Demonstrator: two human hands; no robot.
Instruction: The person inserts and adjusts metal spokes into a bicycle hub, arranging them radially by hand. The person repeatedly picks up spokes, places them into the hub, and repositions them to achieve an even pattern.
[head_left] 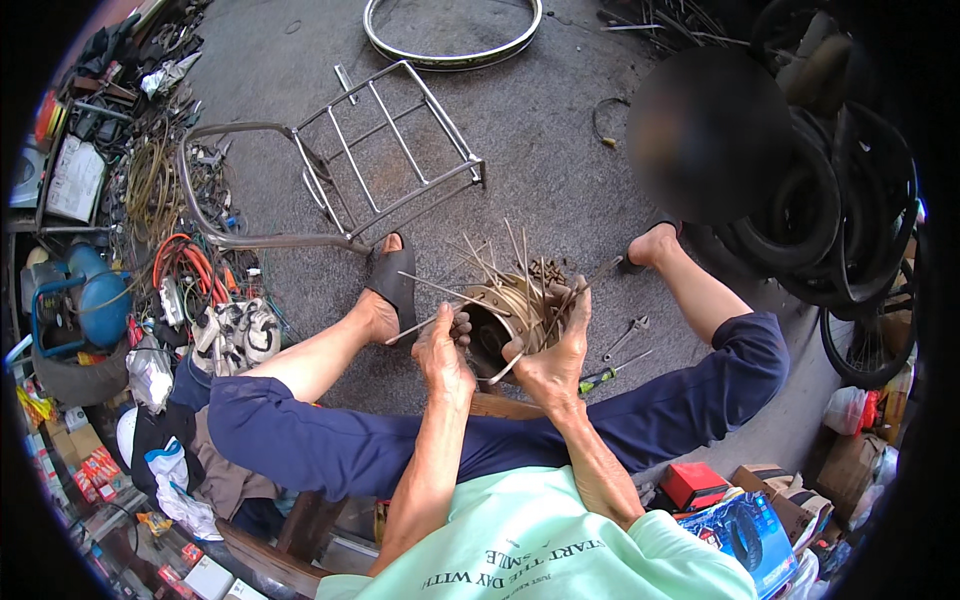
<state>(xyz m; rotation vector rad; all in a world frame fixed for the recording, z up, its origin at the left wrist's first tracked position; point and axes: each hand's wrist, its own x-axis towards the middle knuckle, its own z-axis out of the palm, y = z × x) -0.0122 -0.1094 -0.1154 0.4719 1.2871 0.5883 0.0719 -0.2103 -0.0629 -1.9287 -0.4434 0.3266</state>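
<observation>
Between my knees is a metal wheel hub (pixel 508 308) with a round flange and many loose, thin spokes (pixel 522 250) fanning out of it. My right hand (pixel 553 362) wraps round the near right side of the hub, among the spokes, thumb toward me. At the hub's left side my left hand (pixel 443 352) is closed, fingers curled, with a spoke (pixel 408 331) running into it. Dark grime covers the fingertips. How tightly the left fingers grip is partly hidden.
An adjustable wrench (pixel 628 338) and a green-handled screwdriver (pixel 597 380) lie right of the hub. A metal rack frame (pixel 400 150) and a wheel rim (pixel 455 62) lie ahead. Black tyres (pixel 800 190) pile up at right; cables (pixel 150 185) and a blue machine (pixel 97 297) crowd the left.
</observation>
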